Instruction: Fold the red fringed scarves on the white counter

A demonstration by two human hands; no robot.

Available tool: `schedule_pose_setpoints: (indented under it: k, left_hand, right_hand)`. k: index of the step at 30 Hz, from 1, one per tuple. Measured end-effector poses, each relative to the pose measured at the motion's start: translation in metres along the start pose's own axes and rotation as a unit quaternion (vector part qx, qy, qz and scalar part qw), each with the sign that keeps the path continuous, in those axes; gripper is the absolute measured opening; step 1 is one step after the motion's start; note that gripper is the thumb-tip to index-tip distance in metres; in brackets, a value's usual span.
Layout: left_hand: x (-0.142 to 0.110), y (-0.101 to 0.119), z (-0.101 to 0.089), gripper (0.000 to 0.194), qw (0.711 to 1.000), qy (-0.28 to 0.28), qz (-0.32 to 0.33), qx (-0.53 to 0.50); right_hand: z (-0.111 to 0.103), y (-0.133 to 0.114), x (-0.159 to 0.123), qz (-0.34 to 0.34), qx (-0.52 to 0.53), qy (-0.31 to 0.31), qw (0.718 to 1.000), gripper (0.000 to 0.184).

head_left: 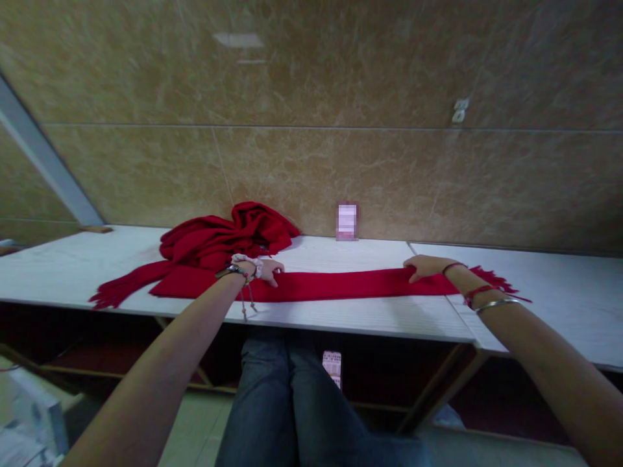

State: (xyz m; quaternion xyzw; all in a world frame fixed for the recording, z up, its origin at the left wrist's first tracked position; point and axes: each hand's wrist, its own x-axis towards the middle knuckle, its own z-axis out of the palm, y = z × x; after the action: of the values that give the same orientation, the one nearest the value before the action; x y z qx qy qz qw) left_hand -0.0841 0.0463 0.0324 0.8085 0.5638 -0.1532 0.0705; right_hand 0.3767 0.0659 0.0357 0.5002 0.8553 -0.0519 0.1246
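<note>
A long red scarf (341,285) lies in a flat, narrow strip along the white countertop (341,318), with fringe at its right end. My left hand (269,270) rests on its upper edge left of the middle, thumb and fingers apart. Farther right, my right hand (424,266) touches the strip near the fringed end, its thumb spread from the fingers over the cloth. Behind my left wrist sits a crumpled heap of red fabric (228,233). Another fringed end (126,282) trails out to the left from the heap.
A small pinkish card or box (347,222), its face blurred, stands against the brown marbled wall (316,168). Open shelves (379,370) lie under the counter. Below the front edge, a phone-like object (332,368) shows beside my legs. A wall socket (460,110) is at upper right.
</note>
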Motion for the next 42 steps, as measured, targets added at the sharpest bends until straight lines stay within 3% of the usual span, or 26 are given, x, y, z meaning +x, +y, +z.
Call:
schedule_pose_setpoints:
  k: [8,15,19,22,25,28,31,34,38,42]
  left_hand:
    - [-0.002,-0.001,-0.002,0.039,1.000,0.004,-0.017,-0.006]
    - [-0.003,0.005,0.000,0.042,0.998,0.030,-0.032,-0.041]
    - [-0.007,0.005,-0.002,0.040,0.998,0.024,-0.036,-0.034]
    - [-0.015,-0.001,-0.004,0.040,0.999,0.012,-0.044,-0.021]
    - [-0.023,-0.009,-0.008,0.043,0.998,0.009,-0.060,0.016]
    - [-0.026,-0.012,-0.014,0.037,0.991,0.105,-0.040,0.073]
    - [-0.027,-0.008,-0.017,0.029,0.969,0.220,-0.029,0.108]
    - [-0.032,-0.001,-0.006,0.029,0.961,0.248,-0.018,0.122]
    - [-0.049,0.002,0.024,0.037,0.969,0.184,0.056,0.155]
    - [-0.067,-0.009,0.035,0.048,0.965,0.189,0.047,0.174]
  right_hand:
    - [0.003,0.004,0.003,-0.017,0.054,0.021,0.998,0.049]
    - [-0.001,-0.043,0.032,-0.067,0.061,0.020,0.996,0.049]
    - [-0.006,-0.054,0.041,-0.060,0.027,0.012,0.998,0.042]
    - [-0.006,-0.047,0.038,-0.054,0.006,0.004,0.999,0.033]
    - [-0.004,-0.037,0.034,-0.053,-0.022,0.036,0.998,0.024]
    - [-0.003,-0.034,0.028,-0.027,-0.047,0.121,0.991,0.021]
    - [-0.001,-0.035,0.017,0.047,-0.072,0.260,0.962,0.020]
    - [0.010,-0.037,0.000,0.079,-0.099,0.322,0.938,0.020]
    - [0.039,-0.034,-0.024,-0.012,-0.141,0.267,0.953,0.023]
    - [0.057,-0.027,-0.034,-0.045,-0.172,0.253,0.951,0.031]
